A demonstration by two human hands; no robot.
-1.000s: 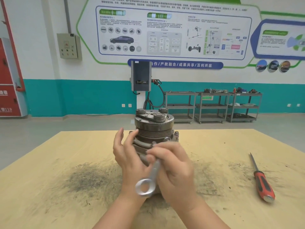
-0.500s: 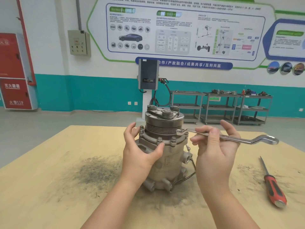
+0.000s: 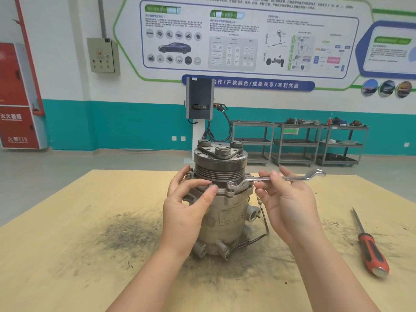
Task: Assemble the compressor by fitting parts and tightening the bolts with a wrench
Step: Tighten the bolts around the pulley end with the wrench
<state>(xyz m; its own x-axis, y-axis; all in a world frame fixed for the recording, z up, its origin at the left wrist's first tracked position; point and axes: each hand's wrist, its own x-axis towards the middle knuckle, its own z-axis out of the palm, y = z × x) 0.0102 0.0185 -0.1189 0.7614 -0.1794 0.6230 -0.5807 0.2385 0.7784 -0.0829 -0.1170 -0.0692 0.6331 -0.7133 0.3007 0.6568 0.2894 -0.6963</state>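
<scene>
A grey metal compressor stands upright in the middle of the wooden table, its pulley and clutch plate on top. My left hand grips its left side at the flange, thumb lying over the flange edge near a bolt. A silver ring wrench lies level, pointing right, its near ring set on a bolt at the front of the flange. My right hand pinches the wrench shaft between thumb and fingers, right of the compressor.
A screwdriver with a red and black handle lies on the table at the right. Dark grime marks the tabletop around the compressor. Grey shelf carts and a charging post stand by the far wall.
The wrench swung from pointing toward me out to the right, and its ring shifted from the right-hand flange bolt to a front bolt. My left thumb slid up over the flange.
</scene>
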